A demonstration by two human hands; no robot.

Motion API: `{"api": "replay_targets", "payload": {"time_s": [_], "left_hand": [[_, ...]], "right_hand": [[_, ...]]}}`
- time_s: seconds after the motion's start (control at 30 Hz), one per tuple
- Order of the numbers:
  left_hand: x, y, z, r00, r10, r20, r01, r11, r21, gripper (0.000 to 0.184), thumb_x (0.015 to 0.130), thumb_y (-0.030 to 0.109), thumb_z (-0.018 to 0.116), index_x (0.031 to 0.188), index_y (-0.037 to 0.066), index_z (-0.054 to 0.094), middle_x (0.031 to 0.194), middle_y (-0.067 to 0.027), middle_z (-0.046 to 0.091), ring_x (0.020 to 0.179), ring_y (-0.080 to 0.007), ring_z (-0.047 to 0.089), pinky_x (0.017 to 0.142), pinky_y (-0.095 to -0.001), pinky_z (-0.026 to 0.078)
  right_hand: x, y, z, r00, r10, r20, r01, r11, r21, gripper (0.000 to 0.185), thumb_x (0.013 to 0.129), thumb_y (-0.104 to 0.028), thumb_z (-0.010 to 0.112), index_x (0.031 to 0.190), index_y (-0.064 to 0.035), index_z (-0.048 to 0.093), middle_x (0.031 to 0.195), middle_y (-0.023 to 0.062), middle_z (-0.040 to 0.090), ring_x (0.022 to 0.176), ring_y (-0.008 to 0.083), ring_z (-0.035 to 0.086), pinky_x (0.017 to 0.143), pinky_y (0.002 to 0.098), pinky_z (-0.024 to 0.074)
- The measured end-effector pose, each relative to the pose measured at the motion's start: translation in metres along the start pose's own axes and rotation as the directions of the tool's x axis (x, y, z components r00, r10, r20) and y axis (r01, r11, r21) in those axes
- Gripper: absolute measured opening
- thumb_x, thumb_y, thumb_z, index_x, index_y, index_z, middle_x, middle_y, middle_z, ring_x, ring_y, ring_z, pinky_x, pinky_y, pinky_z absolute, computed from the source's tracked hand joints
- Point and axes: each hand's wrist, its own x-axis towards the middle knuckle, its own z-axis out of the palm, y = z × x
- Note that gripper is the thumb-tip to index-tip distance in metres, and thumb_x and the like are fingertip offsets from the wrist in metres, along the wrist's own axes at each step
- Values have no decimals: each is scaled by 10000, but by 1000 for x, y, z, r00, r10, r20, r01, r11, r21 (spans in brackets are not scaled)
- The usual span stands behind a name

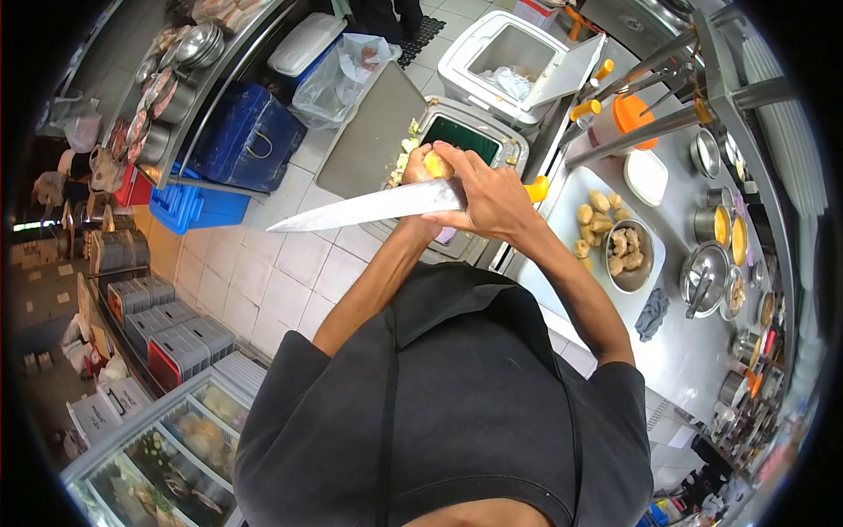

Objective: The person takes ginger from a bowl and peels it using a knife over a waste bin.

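My right hand (488, 195) is closed on a large kitchen knife (369, 205), whose wide blade points left and whose yellow handle end shows behind the hand. In my left hand (418, 167) is a yellow, partly peeled piece that looks like ginger (435, 164), its fingers wrapped round it and partly hidden. Right-hand fingers touch that piece too. Both hands are over a grey bin (515, 133) with a dark green inside, its lid (360, 132) swung open to the left. Pale peelings (406, 154) lie along the lid's edge.
On the right-hand steel counter, a white cutting board (562, 206) bears yellow peeled pieces (597, 220) and a metal bowl (645, 272) of knobbly ginger. A grey cloth (652, 314) lies beside it. An open white bin (457, 61) stands ahead; blue tubs (237, 132) are at left.
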Motion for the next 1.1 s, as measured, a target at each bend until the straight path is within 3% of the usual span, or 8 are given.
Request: {"api": "replay_targets", "payload": {"time_s": [0.3,0.37,0.57,0.6,0.77,0.93,1.03,1.1], "left_hand": [[10,-7,-21,999,2,52,-4,999,50,292,1006,372,413,965,110,534,842,-9,577,766,-146,605,738,-320,515],[12,-26,-37,826,454,333,-563,665,491,314,1012,356,463,1103,55,476,919,-9,550,797,-108,578,759,-318,513],[7,-9,-30,813,411,412,-577,474,665,351,1026,391,435,1179,75,444,1096,-64,546,980,-176,600,868,-344,533],[35,-7,-46,932,324,162,-361,809,463,297,1003,373,460,1119,103,499,975,-48,582,915,-166,615,813,-308,528],[44,-10,-37,893,414,179,-450,836,313,250,998,360,443,1042,130,531,874,-37,591,804,-164,619,706,-300,521],[19,-5,-17,674,612,414,-612,148,777,242,925,166,609,1072,53,453,944,-32,495,833,-99,548,732,-269,494],[20,-4,-12,827,497,262,-562,711,424,190,918,148,593,1016,54,461,923,-43,483,823,-113,539,709,-282,480],[20,-6,-13,771,571,282,-619,565,546,163,917,131,576,990,45,459,911,-50,475,804,-120,527,688,-288,468]], "right_hand": [[4,2,4,998,-23,-56,25,999,38,865,757,-716,665,1324,-74,542,864,109,584,603,292,630,507,383,500],[10,6,2,999,-16,-47,20,996,90,847,762,-709,665,1316,-79,546,847,106,582,603,285,629,523,385,506],[15,-3,-14,1000,25,7,-25,989,143,840,756,-626,724,1371,-99,501,925,122,631,652,281,648,570,379,522],[14,-6,-16,1000,9,-18,-6,992,129,867,744,-570,765,1408,-101,465,1044,146,671,679,285,665,572,367,522],[13,-10,-16,999,36,-22,-32,986,162,971,729,-594,765,1461,-66,409,1139,187,669,718,302,683,610,366,546],[14,-11,-19,999,20,-37,-15,991,136,1018,730,-616,752,1477,-28,386,1133,208,668,761,320,701,653,362,566],[14,-10,-17,999,28,-26,-24,993,117,1004,729,-619,750,1465,-31,402,1141,215,665,770,321,706,658,364,569],[15,-10,-16,999,28,-32,-22,988,154,971,730,-624,748,1431,-30,432,1105,208,670,749,315,702,642,368,564]]}}
